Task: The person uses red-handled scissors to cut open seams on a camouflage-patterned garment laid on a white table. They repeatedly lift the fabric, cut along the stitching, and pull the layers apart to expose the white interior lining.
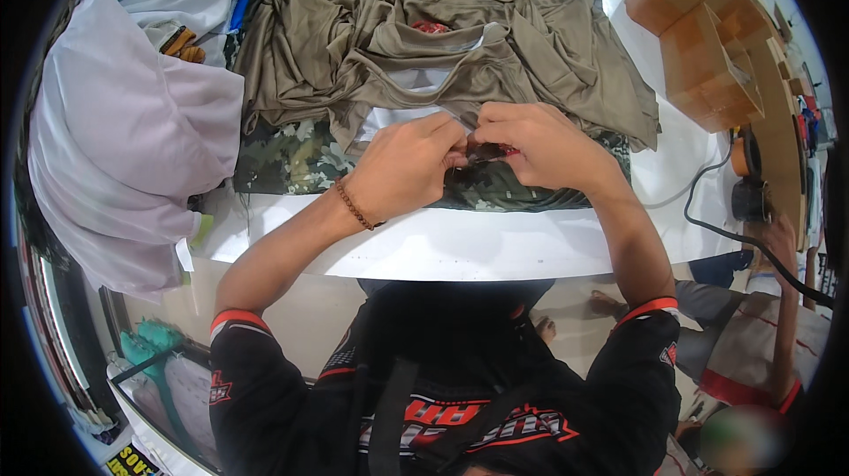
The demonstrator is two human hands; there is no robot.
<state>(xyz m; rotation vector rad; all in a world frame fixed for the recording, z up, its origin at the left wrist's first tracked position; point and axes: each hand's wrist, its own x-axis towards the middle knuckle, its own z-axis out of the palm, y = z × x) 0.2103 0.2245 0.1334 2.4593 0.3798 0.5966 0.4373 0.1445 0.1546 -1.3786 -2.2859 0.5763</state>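
Note:
My two hands meet over the near edge of a pile of shirts. My left hand (405,168), a brown bead bracelet on its wrist, is closed in a pinch; what its fingertips hold is too small to tell. Closed beside it, my right hand (546,147) grips a small dark object with a red part (508,150), partly hidden by the fingers. Beyond them an olive-brown shirt (566,69) lies spread, its neckline toward me, with white cloth showing inside. Under it is a camouflage-patterned garment (292,162).
White cloth (133,122) is heaped at the left over the table edge. Open cardboard boxes (707,60) stand at the right, near tape rolls (750,197) and a black cable (707,224). The white table (398,250) ends before my body. Another person (752,343) is at the lower right.

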